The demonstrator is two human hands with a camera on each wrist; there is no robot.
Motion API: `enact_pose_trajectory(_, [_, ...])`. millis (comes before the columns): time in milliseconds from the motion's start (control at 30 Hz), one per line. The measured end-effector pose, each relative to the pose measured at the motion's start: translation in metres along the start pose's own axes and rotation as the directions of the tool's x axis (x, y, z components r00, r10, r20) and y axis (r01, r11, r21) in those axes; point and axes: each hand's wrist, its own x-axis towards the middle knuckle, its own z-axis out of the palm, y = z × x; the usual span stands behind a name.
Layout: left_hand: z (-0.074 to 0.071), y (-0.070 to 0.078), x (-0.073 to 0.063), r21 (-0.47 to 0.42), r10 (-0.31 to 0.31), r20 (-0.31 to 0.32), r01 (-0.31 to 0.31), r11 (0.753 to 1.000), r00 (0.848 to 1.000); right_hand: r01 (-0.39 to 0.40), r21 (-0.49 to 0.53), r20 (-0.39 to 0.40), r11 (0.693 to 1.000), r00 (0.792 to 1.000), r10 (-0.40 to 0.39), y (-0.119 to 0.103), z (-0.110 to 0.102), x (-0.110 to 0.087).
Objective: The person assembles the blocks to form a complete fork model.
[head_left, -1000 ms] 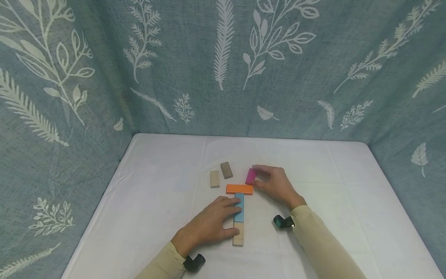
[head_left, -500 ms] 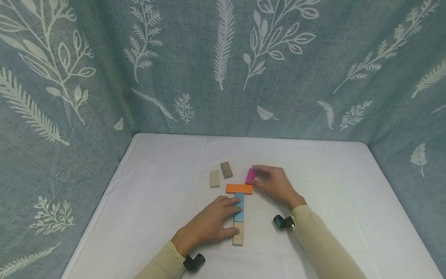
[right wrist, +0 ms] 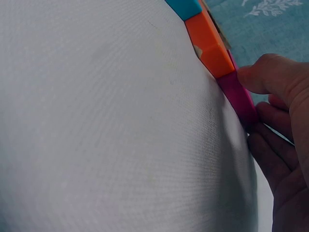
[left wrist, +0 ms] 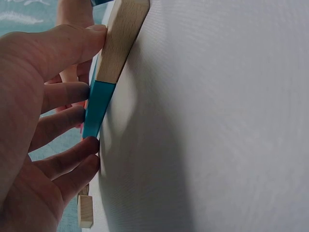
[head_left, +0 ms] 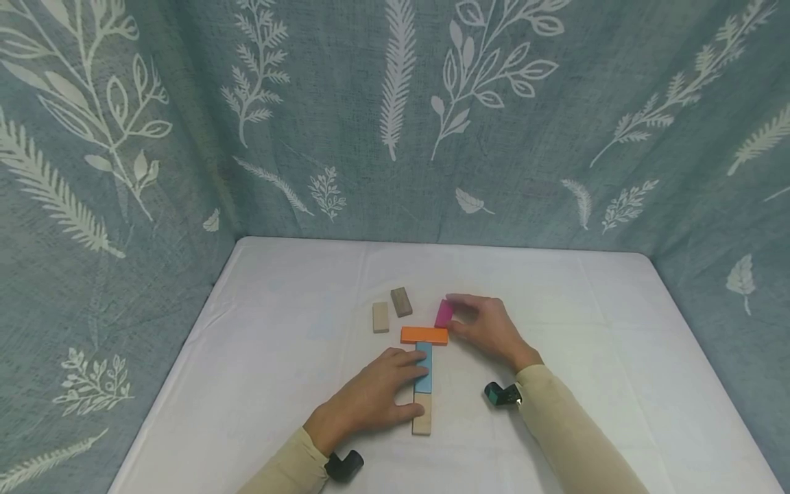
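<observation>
While the right hand [head_left: 489, 328] pinches pink block [head_left: 443, 313], relaxed left hand [head_left: 380, 389] touches joined blue block [head_left: 424, 383]. Two far blocks [head_left: 380, 318] lie apart.

orange block [right wrist: 210, 46]: smooth, glossy | pale block [left wrist: 120, 43]: grained wood, matt | white tablecloth [right wrist: 120, 121]: woven, matt

Magenta block [head_left: 442, 314], orange block [head_left: 424, 335], white-leafed teal curtain [head_left: 345, 103].

A blue-green curtain [head_left: 345, 89] printed with pale sprigs [head_left: 467, 51], fern fronds [head_left: 398, 75] and single leaves [head_left: 470, 200] hangs behind and along both sides of a table [head_left: 259, 264] with rounded far corners. A white cloth [head_left: 648, 357], faintly creased, covers it, the weave visible in both wrist views.
</observation>
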Motion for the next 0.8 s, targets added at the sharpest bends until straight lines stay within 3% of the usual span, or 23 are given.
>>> enact_pose_trajectory(233, [0.0019, -0.0008, -0.0002, -0.001, 0.012, -0.012, -0.012, 1.0, 1.0, 0.006, 0.0, -0.003, 1.0, 1.0, -0.006, -0.0002, 0.0005, -0.0003])
enact_pose_trajectory(800, [0.0027, -0.0001, -0.0013, 0.008, -0.026, 0.009, 0.026, 1.0, 1.0, -0.006, -0.005, 0.006, 1.0, 1.0, 0.006, -0.0022, -0.0005, -0.0002])
